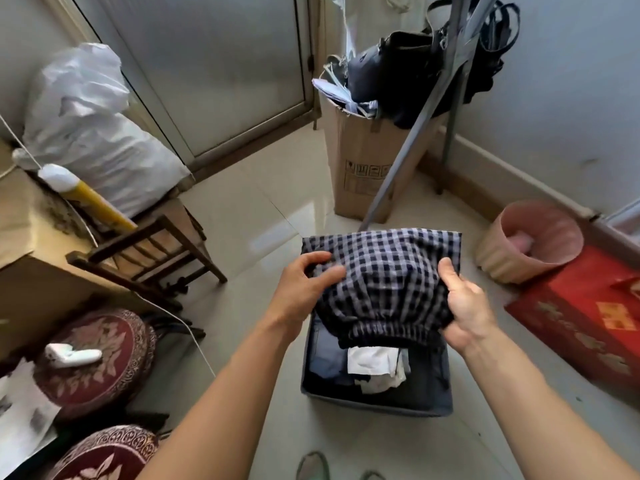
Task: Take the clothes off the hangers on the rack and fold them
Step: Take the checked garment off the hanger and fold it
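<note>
A folded pair of blue-and-white checked shorts (388, 271) with an elastic waistband is held over a dark fabric storage box (377, 403) on the floor. My left hand (304, 289) grips the shorts' left edge, fingers curled over the cloth. My right hand (464, 303) grips the right side near the waistband, thumb on top. Inside the box lie dark folded clothes and a white garment (374, 365). The grey metal rack legs (412, 133) stand behind, with dark bags (415, 67) hanging on them.
A tall cardboard box (360, 161) stands by the rack. A pink bin (533, 240) and a red box (581, 317) lie at right. A wooden chair (145, 251) with a white sack (93, 133), a desk (20, 237) and round red cushions (93, 358) fill the left.
</note>
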A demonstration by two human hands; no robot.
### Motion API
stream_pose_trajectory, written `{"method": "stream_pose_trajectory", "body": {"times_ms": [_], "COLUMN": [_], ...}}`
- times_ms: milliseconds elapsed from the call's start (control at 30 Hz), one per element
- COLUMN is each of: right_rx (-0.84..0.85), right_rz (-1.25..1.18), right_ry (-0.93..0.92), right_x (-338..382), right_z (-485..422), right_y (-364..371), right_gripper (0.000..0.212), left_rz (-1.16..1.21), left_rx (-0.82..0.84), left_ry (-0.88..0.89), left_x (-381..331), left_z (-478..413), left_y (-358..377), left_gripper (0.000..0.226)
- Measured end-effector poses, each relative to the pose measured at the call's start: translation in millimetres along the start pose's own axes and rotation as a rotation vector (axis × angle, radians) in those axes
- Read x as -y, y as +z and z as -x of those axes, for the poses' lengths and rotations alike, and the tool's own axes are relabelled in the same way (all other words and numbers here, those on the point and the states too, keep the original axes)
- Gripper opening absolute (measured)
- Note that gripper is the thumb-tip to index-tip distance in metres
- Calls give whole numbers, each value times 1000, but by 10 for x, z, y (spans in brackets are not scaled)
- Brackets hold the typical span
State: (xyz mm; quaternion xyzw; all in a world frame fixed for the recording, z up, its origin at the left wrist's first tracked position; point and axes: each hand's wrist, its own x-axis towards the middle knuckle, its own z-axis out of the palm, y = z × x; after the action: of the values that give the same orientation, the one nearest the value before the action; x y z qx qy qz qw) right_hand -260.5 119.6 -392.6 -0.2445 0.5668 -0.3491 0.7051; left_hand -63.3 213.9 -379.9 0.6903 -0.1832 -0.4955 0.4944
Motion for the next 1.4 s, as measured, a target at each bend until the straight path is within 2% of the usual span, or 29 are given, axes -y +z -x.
{"method": "stream_pose_trajectory", "body": {"times_ms": [100,167,300,500,667,767,967,1067,1167,1233,1300,1367,1400], "right_rx": [17,30,-2,-47,-121,-138,-139,-169,-264,-348,-342,-176,-47], "right_rz": [108,212,364,441,460,479,551,627,818,1005,1158,1257,1332], "right_ry": [64,97,127,141,191,200,167,140,124,-5,-339,-631,-661], "right_x": [-250,-478,-1081,-1925,-2564,-2828,-3293,-3486,-3631,-3631,-3607,-3607,-3627], "right_z": [-324,-567,-1027,-1588,-2117,-2341,-2817,-3050,-3177,-3098,-2910,-2727,-2672], "right_y": [-165,-287,-524,-797,-998,-1081,-1242,-1267,-1286,-1256,-1198,-1121,-1099], "right_gripper": [34,27,27,22,20,21,22,25,48,60,60,58,61], "left_rz": [-44,-83,-141,-221,-382,-442,-555,-631,-758,-907,-904,-859,-882], "left_rx": [22,12,-52,-82,-29,-47,-25,8,38,-80,-202,-146,-66], "left_ry": [-31,-42,-63,-112,-100,-114,-107,-97,-95,-20,134,286,333], "left_x": [385,679,1386,2316,3054,3437,4041,4244,4389,4412,4381,4383,4424], "left_z": [-300,-475,-745,-1138,-1728,-2043,-2521,-2664,-2694,-2618,-2452,-2271,-2198], "left_y": [99,121,89,-5,37,89,145,117,161,216,296,394,435], "left_gripper": [39,38,36,38,39,42,33,34,38,39,40,45,51]}}
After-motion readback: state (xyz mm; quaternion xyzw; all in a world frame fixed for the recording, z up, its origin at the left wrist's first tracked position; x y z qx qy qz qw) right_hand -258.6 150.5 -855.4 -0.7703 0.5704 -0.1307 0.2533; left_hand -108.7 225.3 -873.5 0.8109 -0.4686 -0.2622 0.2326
